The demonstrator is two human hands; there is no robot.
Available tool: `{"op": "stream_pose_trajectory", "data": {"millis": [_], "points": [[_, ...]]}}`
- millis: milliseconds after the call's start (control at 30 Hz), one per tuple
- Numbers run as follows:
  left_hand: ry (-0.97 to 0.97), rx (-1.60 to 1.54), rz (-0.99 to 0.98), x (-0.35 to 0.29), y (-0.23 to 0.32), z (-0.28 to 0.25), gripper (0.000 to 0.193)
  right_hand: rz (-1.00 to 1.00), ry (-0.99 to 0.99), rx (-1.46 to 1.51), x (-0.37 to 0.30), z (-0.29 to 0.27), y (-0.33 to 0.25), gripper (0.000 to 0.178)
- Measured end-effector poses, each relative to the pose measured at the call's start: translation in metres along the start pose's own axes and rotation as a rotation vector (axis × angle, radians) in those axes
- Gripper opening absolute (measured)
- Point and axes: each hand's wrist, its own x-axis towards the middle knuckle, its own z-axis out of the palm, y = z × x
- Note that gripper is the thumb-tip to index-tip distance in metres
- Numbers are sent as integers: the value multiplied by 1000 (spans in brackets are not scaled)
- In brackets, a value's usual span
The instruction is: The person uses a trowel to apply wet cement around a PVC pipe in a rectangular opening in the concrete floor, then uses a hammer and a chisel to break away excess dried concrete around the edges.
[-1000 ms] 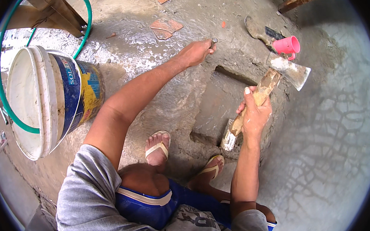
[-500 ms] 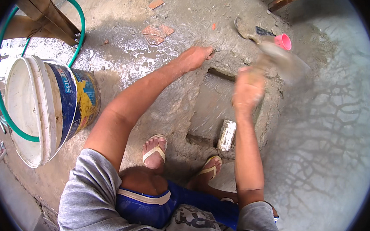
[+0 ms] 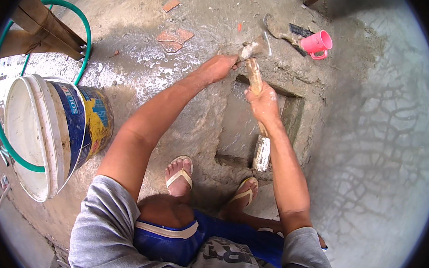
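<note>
My right hand [image 3: 264, 104] is wrapped round the wooden handle of a hatchet [image 3: 255, 77], whose mud-smeared metal head has a flared edge pointing away to the right. The head's blunt end meets the fingertips of my left hand [image 3: 222, 67], which is closed in a pinch at the far edge of a square pit [image 3: 238, 118] in the wet concrete. Whatever the left fingers hold is hidden behind the hatchet head. A whitish, mud-stained cylinder [image 3: 261, 154] stands in the pit's near part, close below the hatchet handle.
On the left stands a large lidded bucket [image 3: 95, 116] with a green hose [image 3: 89, 38] looping over it. Broken reddish tile pieces [image 3: 174, 38] lie beyond my left hand. A pink mug [image 3: 316, 43] and a dark curved tool [image 3: 279, 34] rest at the far right.
The hatchet has swung from the right, where it was blurred, leftward to my left hand. My left hand stays by the pit's far edge. The mug now shows fully.
</note>
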Motion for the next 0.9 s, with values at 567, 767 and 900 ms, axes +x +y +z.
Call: {"op": "stream_pose_trajectory", "data": {"millis": [567,767,900], "points": [[349,96,132,7,-14,-35,18,574,-39,605,-57,-26,-17,20],[283,161,91,3,-26,-25,23,479,-77,424,-43,-46,-52,21],[286,198,264,10,-26,-12,20,119,300,377,-21,-95,-117,22]]}}
